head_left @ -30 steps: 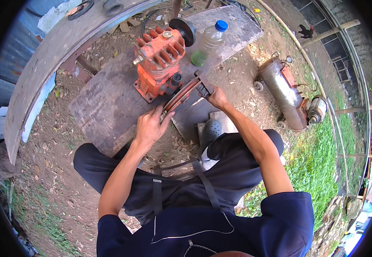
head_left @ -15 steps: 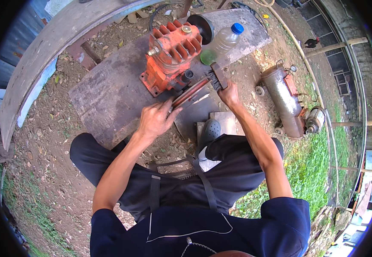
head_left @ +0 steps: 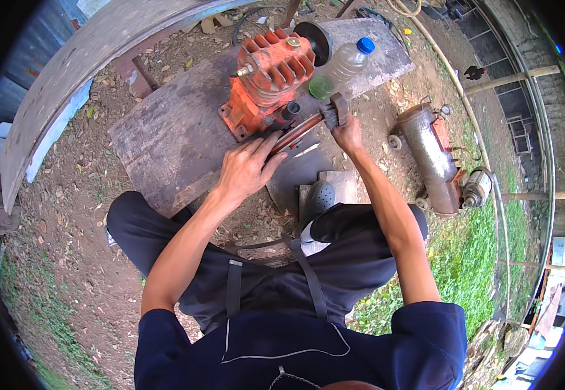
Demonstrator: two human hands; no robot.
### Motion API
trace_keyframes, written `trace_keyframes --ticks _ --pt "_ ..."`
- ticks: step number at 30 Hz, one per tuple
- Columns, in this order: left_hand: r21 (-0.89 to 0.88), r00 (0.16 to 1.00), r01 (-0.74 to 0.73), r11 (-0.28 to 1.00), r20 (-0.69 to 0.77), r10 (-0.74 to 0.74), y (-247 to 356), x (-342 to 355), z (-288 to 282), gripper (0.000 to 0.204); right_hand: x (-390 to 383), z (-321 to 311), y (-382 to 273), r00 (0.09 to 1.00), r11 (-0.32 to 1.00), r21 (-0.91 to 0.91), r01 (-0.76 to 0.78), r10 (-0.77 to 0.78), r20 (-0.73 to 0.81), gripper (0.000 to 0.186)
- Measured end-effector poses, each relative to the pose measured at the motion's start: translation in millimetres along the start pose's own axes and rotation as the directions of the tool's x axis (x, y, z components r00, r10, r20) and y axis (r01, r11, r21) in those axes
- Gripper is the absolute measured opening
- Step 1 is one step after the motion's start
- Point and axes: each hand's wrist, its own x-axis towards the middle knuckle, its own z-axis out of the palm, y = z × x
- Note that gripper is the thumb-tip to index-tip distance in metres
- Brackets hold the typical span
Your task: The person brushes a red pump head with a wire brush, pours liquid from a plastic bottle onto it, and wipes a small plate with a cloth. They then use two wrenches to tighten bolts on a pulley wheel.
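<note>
My left hand [head_left: 246,166] has the near end of the rusty wheel [head_left: 297,134] pinched, fingers laid along its far side and thumb on the nearer one; the fingertips are partly hidden, so I cannot tell how firmly. My right hand [head_left: 348,134] has its fingers curled around the near end of the brush [head_left: 340,107], whose bristles meet the wheel's upper right rim, or sit so close that I see no gap.

I trust the left grip least: it takes only one end, so a hard push from the brush at the other could twist the wheel loose or knock it into the pump [head_left: 272,71]. If the brush slips off that narrow rim, my right knuckles could scrape the metal.

The wheel lies between my two hands, nearly edge-on, slanting up and right from the left fingers to the bristles, along the near edge of the tabletop [head_left: 165,143]. I cannot tell whether it is fixed to the pump, which stands just beyond, around the tabletop's middle. The bottle [head_left: 344,65] stands past the pump, toward the right end. Farther right, a tank [head_left: 427,155] rests on the ground, well apart.
</note>
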Motion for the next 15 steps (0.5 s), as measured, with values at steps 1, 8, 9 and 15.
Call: trace_keyframes --ticks 1,8,9,15 --pt "-0.012 1.0 0.007 1.0 0.01 -0.007 -1.4 -2.3 -1.3 0.038 1.7 1.7 1.0 1.0 1.0 0.02 0.021 -0.021 0.02 0.032" --pt "-0.026 0.997 0.046 0.999 0.064 -0.044 -4.1 -11.4 -7.3 0.038 -1.7 28.5 32.5 0.999 1.0 0.028 -0.012 0.011 0.048 0.03" --pt "-0.036 0.996 0.055 0.998 0.067 -0.052 -4.3 -12.4 -6.0 0.038 -2.2 31.7 34.8 0.995 0.998 -0.019 -0.066 0.067 0.076 0.03" --pt "0.01 0.973 0.159 0.987 0.167 -0.159 -4.4 -18.2 -2.1 0.036 0.4 27.1 37.8 0.995 0.994 -0.029 0.104 -0.104 -0.003 0.031"
